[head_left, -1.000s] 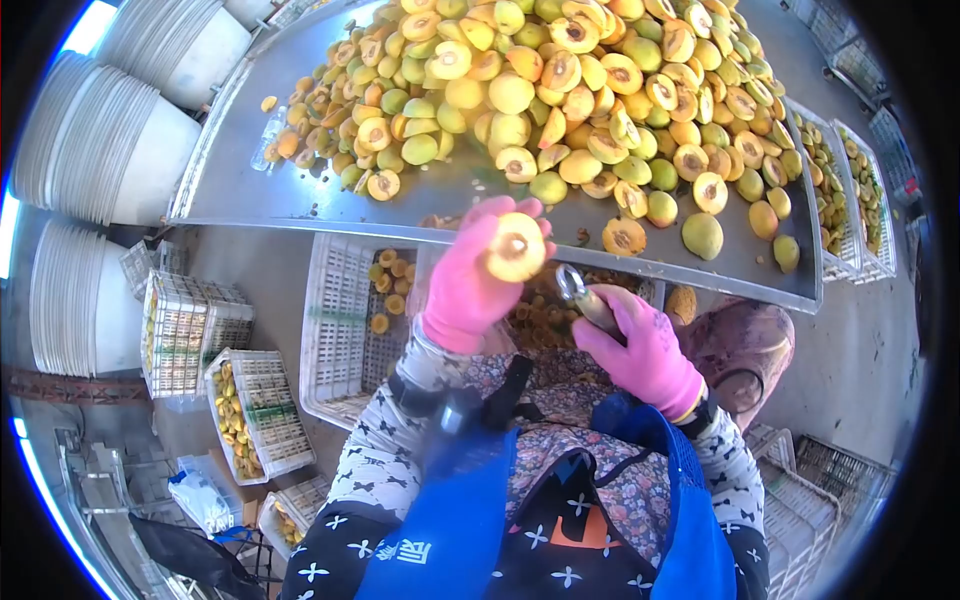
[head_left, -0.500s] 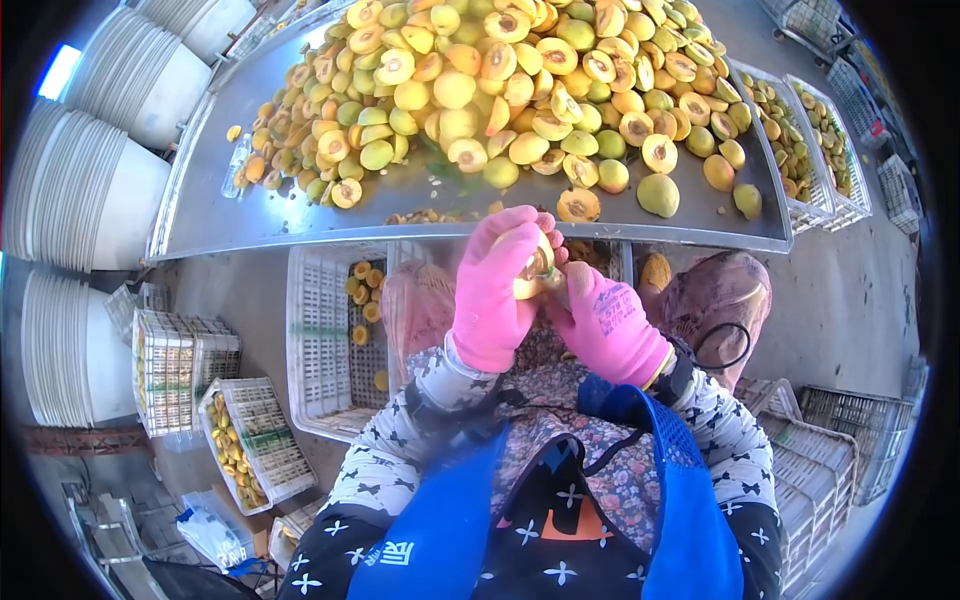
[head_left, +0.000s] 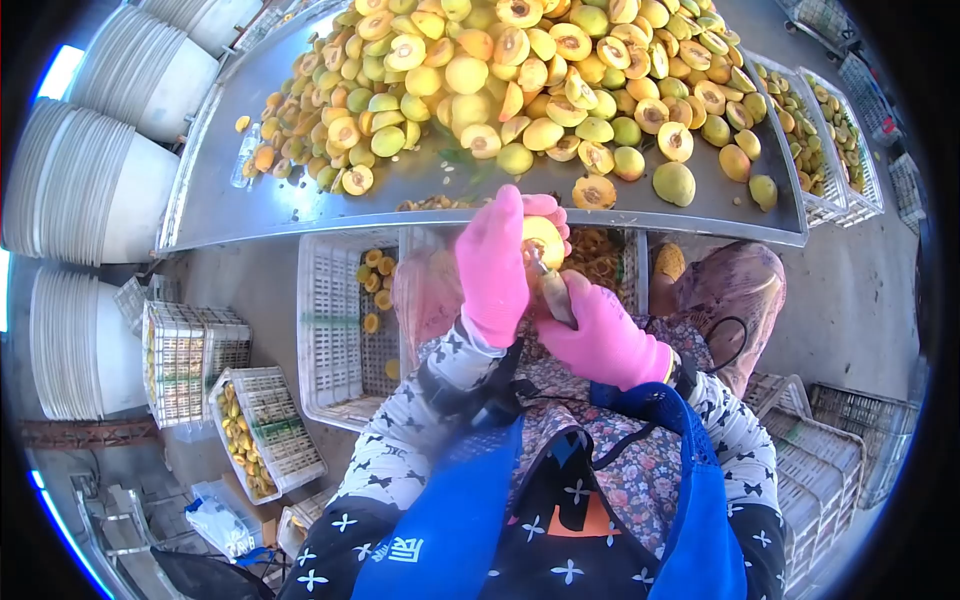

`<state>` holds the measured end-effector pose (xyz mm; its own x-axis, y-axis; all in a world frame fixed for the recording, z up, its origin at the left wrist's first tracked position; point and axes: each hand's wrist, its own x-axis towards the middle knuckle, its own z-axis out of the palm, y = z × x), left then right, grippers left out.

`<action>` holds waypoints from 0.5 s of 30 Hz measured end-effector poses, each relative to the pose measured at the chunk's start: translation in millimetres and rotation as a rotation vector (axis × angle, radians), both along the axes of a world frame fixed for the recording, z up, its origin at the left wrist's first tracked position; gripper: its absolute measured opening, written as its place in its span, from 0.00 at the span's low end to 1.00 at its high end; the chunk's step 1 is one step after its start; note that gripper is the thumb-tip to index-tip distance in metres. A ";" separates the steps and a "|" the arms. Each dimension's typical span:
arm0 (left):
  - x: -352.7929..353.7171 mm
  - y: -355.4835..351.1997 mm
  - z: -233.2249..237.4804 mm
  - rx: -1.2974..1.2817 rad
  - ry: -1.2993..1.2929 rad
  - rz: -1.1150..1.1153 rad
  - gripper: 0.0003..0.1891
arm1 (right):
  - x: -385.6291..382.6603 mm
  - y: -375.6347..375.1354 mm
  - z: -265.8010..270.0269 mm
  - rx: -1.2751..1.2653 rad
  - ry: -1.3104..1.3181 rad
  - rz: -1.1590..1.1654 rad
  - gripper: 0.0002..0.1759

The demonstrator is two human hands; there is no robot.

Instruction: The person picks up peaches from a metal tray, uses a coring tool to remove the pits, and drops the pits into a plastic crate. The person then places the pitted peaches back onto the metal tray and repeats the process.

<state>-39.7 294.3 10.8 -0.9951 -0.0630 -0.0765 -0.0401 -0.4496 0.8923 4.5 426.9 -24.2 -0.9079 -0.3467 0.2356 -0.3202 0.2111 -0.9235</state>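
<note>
In the head view, the left hand (head_left: 492,265), in a pink glove, is raised just below the near edge of the metal table (head_left: 230,200), its grip clamped around a yellow fruit (head_left: 543,238) with the cut face turned towards the camera. The right hand (head_left: 603,338), also in a pink glove, has its grip closed on a metal tool (head_left: 553,285), whose tip touches the fruit's cut face. On the table behind lies a heap of fruit (head_left: 500,70), some whole, some cut. Under the table stands a white crate (head_left: 335,330) with a few fruits in it, and stacked white buckets (head_left: 90,180) stand to the left.
</note>
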 end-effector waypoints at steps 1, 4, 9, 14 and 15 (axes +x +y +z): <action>0.1 3.1 -0.9 -0.002 0.052 0.032 0.20 | -0.2 0.7 0.0 -0.070 -0.115 0.051 0.11; -1.4 -1.7 -1.5 -0.119 0.010 -0.068 0.22 | -2.6 10.6 18.1 -0.193 -0.652 0.187 0.09; -3.6 -0.6 -9.5 -0.192 0.004 -0.061 0.23 | -6.9 14.9 31.5 -0.268 -0.947 0.250 0.08; -7.4 -2.9 -19.6 -0.198 -0.112 -0.141 0.24 | -0.3 7.0 -18.7 0.094 0.160 -0.036 0.09; -7.8 -2.6 -18.9 -0.165 -0.156 -0.155 0.24 | 0.1 7.8 -24.8 0.096 0.150 -0.036 0.09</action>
<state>-47.5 291.6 -8.1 -0.9708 0.0648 -0.2309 -0.2398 -0.2762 0.9307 4.6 434.7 -49.0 -0.8774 -0.3416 0.3369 -0.4436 0.3101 -0.8408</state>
